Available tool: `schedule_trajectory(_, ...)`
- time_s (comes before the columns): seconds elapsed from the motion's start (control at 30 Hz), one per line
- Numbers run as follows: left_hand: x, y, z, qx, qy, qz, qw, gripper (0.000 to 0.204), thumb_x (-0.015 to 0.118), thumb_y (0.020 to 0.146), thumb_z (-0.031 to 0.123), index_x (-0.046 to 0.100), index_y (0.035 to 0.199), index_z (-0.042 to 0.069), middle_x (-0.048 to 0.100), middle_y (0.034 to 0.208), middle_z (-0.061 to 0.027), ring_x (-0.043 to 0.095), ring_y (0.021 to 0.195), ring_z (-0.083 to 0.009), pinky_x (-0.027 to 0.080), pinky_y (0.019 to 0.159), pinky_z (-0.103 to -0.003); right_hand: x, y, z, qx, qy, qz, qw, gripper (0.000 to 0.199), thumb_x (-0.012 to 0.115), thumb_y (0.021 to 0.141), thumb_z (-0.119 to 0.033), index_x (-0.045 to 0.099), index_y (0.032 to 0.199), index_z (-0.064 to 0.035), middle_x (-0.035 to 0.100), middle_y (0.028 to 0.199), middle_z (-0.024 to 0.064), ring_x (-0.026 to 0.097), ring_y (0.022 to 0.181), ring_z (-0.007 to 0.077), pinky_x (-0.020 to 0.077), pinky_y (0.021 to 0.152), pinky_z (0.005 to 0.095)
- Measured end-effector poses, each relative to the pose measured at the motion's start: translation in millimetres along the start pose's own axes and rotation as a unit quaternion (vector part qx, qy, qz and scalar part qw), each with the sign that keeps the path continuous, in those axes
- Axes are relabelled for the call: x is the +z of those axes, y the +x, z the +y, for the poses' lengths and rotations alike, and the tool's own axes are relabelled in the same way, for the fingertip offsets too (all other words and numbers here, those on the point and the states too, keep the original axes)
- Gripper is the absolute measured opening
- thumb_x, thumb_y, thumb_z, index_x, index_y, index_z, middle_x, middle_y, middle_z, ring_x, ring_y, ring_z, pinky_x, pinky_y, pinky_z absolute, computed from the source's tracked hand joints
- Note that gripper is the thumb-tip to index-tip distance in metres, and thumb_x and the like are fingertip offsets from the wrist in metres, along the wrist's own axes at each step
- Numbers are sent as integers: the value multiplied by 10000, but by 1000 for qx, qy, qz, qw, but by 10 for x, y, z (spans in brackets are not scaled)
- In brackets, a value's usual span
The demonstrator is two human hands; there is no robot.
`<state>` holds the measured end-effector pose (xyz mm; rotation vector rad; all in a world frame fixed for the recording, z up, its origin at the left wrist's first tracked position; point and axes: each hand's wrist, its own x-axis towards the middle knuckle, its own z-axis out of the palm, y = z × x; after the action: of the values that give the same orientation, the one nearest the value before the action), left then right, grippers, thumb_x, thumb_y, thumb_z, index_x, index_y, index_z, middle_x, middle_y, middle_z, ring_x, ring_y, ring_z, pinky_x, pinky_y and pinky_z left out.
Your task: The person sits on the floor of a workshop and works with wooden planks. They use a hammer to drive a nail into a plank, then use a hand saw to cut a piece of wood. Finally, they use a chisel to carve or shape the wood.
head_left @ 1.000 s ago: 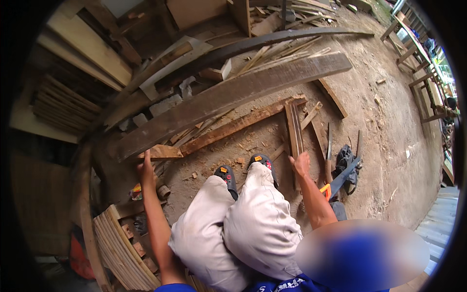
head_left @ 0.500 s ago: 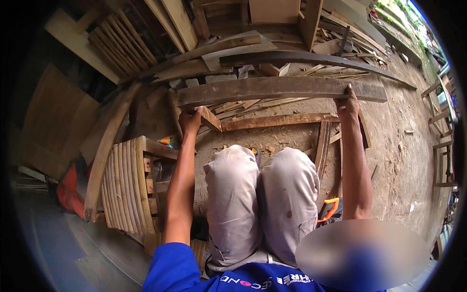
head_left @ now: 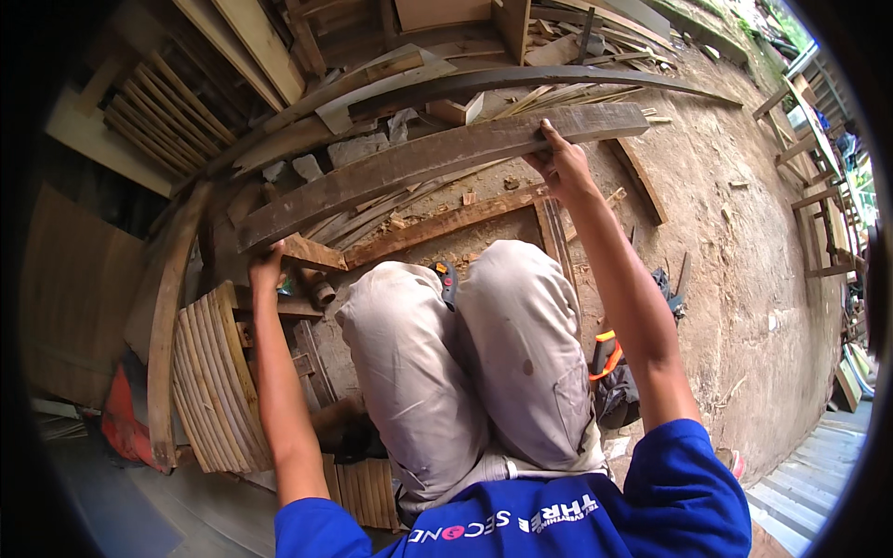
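Note:
A long, dark wooden beam (head_left: 419,153) is held up in front of my knees, slanting with its right end farther from me. At its left end, my left hand (head_left: 267,268) grips the near lower edge, fingers mostly hidden. My right hand (head_left: 561,163) is closed round the beam toward its right end, thumb on top. Below it on the ground lie joined timbers of a wooden frame (head_left: 446,223). A short wooden piece (head_left: 312,252) meets the frame close to my left hand.
A stack of curved slats (head_left: 214,372) and a long plank (head_left: 167,344) are at the left. By my right knee lies an orange-handled tool (head_left: 605,355). Another dark beam (head_left: 558,77) and scrap wood (head_left: 614,46) lie beyond. Wooden frames (head_left: 809,177) stand far right.
The beam has gone from nearly level to slanted in the view, its left end nearer and its right end farther. Both hands have kept their grip. The whole view has also turned.

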<state>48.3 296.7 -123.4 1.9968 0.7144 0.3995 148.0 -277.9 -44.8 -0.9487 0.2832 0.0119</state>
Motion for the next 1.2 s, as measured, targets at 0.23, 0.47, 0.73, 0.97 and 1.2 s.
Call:
schedule_trajectory(0.23, -321, -793, 977, -27, 121, -93, 988, 582, 770, 881, 435, 674, 1008, -124, 701, 907, -113, 616, 853, -146, 501, 710, -317, -384, -158, -342, 77, -174, -55, 980, 613, 640, 989, -477, 588, 1279, 61, 677, 1176, 199, 710, 1049, 300, 609, 908, 411)
schedule_trajectory(0.47, 179, -1563, 1884, 327, 133, -27, 935, 603, 764, 908, 349, 594, 1330, -46, 644, 1328, -233, 628, 1232, -306, 470, 1046, -365, -560, -302, -298, 64, -189, -58, 978, 679, 655, 974, -492, 523, 1320, 77, 705, 1090, 218, 735, 982, 302, 638, 825, 373)
schedule_trajectory(0.73, 702, -1483, 1622, 391, 260, -86, 879, 831, 707, 871, 568, 483, 1480, 50, 422, 1567, -194, 292, 1514, -344, 72, 1229, -601, -534, -462, -133, 69, -223, -22, 972, 790, 626, 957, -581, 473, 1382, 67, 681, 1174, 231, 721, 1036, 314, 634, 840, 381)
schedule_trajectory(0.97, 577, -1360, 1526, 450, 318, -93, 829, 712, 799, 781, 318, 546, 1402, 79, 577, 1401, -128, 481, 1368, -284, 247, 1171, -515, -431, -499, -27, 52, -107, -31, 992, 604, 680, 978, -403, 532, 1295, 89, 668, 1155, 254, 722, 1000, 331, 647, 821, 402)
schedule_trajectory(1.2, 410, -1213, 1604, 461, 337, -112, 813, 673, 831, 699, 292, 609, 1302, 92, 650, 1243, -88, 601, 1196, -280, 438, 1004, -436, -251, -459, -202, 39, -72, -41, 996, 427, 723, 965, -284, 621, 1216, 47, 690, 1139, 183, 712, 1008, 305, 615, 903, 421)
